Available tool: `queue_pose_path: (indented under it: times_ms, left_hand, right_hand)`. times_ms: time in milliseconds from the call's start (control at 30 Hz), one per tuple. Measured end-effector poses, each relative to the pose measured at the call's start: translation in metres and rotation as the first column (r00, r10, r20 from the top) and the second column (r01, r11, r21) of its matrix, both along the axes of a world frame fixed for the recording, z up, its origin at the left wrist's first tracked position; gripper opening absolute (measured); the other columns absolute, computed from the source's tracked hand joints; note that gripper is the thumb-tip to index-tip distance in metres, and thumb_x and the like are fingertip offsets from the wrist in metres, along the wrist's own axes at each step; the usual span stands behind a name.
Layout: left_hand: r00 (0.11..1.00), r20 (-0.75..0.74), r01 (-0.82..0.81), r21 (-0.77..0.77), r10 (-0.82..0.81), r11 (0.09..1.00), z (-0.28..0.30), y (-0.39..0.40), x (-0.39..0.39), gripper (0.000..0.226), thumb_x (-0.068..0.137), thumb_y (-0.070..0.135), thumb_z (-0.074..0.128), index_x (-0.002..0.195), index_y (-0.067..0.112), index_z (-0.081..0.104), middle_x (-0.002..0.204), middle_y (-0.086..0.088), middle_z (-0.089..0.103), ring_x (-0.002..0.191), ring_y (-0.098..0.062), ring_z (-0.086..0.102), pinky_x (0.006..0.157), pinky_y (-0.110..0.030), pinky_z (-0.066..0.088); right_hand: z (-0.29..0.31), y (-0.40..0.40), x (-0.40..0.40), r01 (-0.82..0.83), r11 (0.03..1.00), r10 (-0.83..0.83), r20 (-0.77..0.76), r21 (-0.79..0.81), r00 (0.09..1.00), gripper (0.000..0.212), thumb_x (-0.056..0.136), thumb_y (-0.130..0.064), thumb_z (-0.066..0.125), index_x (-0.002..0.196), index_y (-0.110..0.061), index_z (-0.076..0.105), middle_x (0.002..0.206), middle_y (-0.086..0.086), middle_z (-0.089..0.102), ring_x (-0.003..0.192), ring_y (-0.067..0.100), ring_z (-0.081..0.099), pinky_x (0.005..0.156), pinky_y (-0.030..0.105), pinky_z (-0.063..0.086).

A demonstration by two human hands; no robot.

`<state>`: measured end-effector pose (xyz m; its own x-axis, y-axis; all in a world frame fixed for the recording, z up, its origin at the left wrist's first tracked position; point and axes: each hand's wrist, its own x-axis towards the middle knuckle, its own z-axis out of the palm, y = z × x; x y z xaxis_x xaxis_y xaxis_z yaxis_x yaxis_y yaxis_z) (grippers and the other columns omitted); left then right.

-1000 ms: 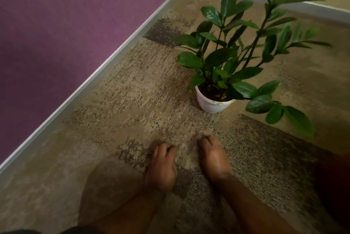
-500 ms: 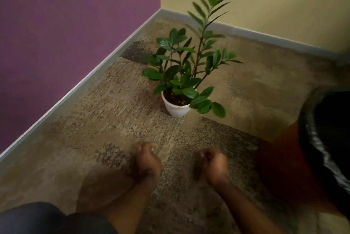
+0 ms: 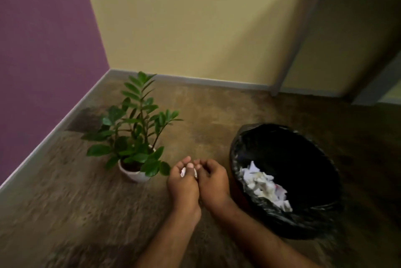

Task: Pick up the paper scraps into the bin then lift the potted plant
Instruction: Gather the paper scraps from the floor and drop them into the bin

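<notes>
Paper scraps (image 3: 188, 172): we see a few white bits pinched between both hands, held in the air just left of the bin (image 3: 308, 152) and not over its opening. Left hand (image 3: 183, 183) curled around the scraps, fingers closed on them; right hand (image 3: 213, 181) cupped against it, fingertips touching the same bits. The hands press together side by side. The bin has a black liner, and a heap of white scraps (image 3: 265, 186) sits inside against its near-left wall. Potted plant (image 3: 134, 137) stands upright in a white pot on the carpet (image 3: 65, 202), left of the bin beyond the hands, its nearest leaves just beside our left hand. Further left of the bin, purple wall (image 3: 43, 50); behind it, yellow wall (image 3: 195, 29) with grey skirting.
</notes>
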<state>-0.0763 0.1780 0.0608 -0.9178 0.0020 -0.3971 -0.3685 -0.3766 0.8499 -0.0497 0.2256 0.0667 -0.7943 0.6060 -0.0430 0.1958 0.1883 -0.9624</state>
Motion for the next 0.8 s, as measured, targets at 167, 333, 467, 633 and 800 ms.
queue_pose_path:
  times_ms: [167,333,467,633,800]
  left_hand:
    - [0.962,-0.181,0.205,-0.020,-0.205,0.978,0.061,0.051,0.011,0.018,0.095,0.003,0.053,0.094,0.017,0.064,0.097,-0.012,0.070,0.090,-0.021,0.069,0.079,-0.032,0.057]
    - [0.866,-0.206,0.447,-0.086,-0.455,0.890,0.083,0.098,0.032,0.023,0.092,0.002,0.047,0.089,0.018,0.064,0.091,-0.011,0.072,0.084,-0.021,0.071,0.068,-0.030,0.058]
    - [0.795,-0.179,0.562,-0.146,-0.580,0.815,0.086,0.124,0.044,0.016,0.098,0.014,0.046,0.099,0.018,0.061,0.093,-0.001,0.069,0.082,-0.009,0.067,0.059,-0.020,0.052]
    - [0.695,-0.169,0.651,-0.265,-0.699,0.711,0.082,0.143,0.041,0.013,0.100,0.024,0.047,0.104,0.021,0.059,0.098,0.006,0.063,0.086,-0.001,0.058,0.063,-0.016,0.043]
    - [0.606,-0.140,0.734,-0.280,-0.783,0.618,0.072,0.147,0.041,0.022,0.099,0.027,0.049,0.114,0.019,0.062,0.102,0.010,0.064,0.090,0.003,0.059,0.062,-0.009,0.044]
  right_hand:
    - [0.050,0.054,0.019,0.082,0.993,-0.070,-0.131,0.088,0.989,0.018,0.096,-0.017,0.053,0.099,-0.016,0.070,0.097,0.008,0.070,0.095,0.022,0.067,0.086,0.046,0.053]
    - [0.069,0.101,0.053,0.221,0.971,-0.202,-0.191,0.086,0.961,0.017,0.095,-0.015,0.055,0.103,-0.020,0.069,0.105,0.005,0.067,0.097,0.014,0.066,0.086,0.043,0.056]
    - [0.063,0.129,0.074,0.276,0.961,-0.265,-0.188,0.036,0.946,0.020,0.091,-0.006,0.060,0.103,-0.019,0.068,0.106,0.003,0.068,0.099,0.015,0.067,0.085,0.044,0.057]
    - [0.048,0.153,0.088,0.371,0.923,-0.353,-0.162,0.104,0.922,0.024,0.082,0.003,0.066,0.094,-0.017,0.067,0.106,0.008,0.064,0.089,0.017,0.067,0.073,0.037,0.060]
    - [0.033,0.174,0.093,0.332,0.908,-0.342,-0.005,0.254,0.940,0.020,0.082,-0.014,0.073,0.100,-0.018,0.067,0.097,0.000,0.067,0.087,0.012,0.065,0.078,0.037,0.057]
